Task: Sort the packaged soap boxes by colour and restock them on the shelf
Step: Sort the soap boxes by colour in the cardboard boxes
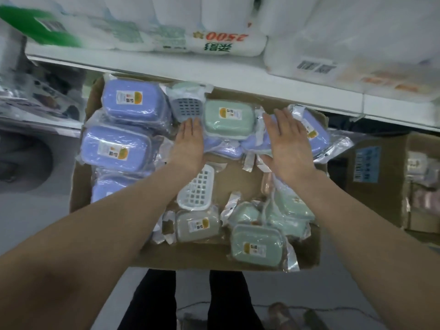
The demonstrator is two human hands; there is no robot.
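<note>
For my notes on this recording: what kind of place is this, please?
Probably a shop aisle or stockroom. A white shelf carries wrapped tissue packs with barcodes, and a carton below it holds many bagged, labelled soap boxes in several colours.

Lighting is cool, even and diffuse, seemingly from overhead; shadows are soft, deepest beneath the shelf at the far left. The white paper-roll packs on top are washed out and motion-blurred, and the plastic wrap on the purple soap boxes carries pale glare streaks. Wide-angle distortion bows the shelf edge and stretches the lower corners; the centre is sharpest.
</note>
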